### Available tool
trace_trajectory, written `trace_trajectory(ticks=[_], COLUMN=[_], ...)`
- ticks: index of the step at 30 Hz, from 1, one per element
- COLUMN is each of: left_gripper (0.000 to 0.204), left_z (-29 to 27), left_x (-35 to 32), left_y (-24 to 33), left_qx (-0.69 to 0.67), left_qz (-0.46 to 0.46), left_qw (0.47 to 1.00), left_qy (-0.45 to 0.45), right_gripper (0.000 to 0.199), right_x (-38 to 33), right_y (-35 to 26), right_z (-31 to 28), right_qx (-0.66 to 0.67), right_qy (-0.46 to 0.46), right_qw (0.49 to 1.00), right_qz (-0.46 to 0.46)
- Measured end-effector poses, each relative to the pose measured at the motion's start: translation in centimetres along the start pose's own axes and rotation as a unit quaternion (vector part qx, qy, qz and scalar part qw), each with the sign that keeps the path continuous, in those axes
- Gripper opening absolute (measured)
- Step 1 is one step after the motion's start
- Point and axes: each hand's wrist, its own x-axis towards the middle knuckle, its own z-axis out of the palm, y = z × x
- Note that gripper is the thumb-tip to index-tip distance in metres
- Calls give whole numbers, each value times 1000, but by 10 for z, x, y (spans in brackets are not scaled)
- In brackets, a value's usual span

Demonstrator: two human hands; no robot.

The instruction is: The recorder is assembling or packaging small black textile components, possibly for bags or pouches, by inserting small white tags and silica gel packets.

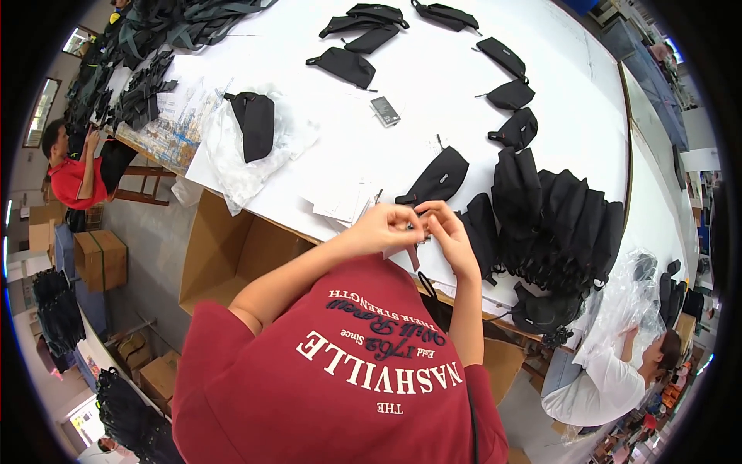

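both hands [421, 226] fingertip to fingertip, pinching a black pouch [437, 178]

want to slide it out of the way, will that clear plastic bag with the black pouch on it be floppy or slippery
Probably floppy: the clear bag lies crumpled and hangs over the table edge, so it looks thin and limp. Likely light and slippery on the smooth white top; a push may bunch it rather than move it whole. The black pouch resting on it may drag along or slip off.
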Motion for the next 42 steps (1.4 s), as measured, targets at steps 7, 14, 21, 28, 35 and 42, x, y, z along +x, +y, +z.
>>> trace_trajectory(ticks=[7,14,21,28,35,42], left_gripper=[16,18,29,36,25,27], left_z=[26,18,-25,-17,-31,-50], left_x=[-10,-13,-22,-23,-18,-15], left_y=[5,-10,-36,-23,-6,5], left_qx=[191,136,344,417,513,509], left_qz=[9,56,117,259,333,360], left_qw=[970,978,931,869,789,782], left_qy=[-148,-145,-35,55,-62,12], right_gripper=[35,25,19,19,17,18], right_x=[24,10,-22,-27,-24,-20], right_y=[73,90,19,3,-22,-31], right_z=[-15,-23,5,15,19,26], right_qx=[-435,-350,-333,-304,-248,-223], right_qy=[-121,-228,-27,95,159,112], right_qw=[876,901,936,946,955,968], right_qz=[171,120,111,55,20,8])
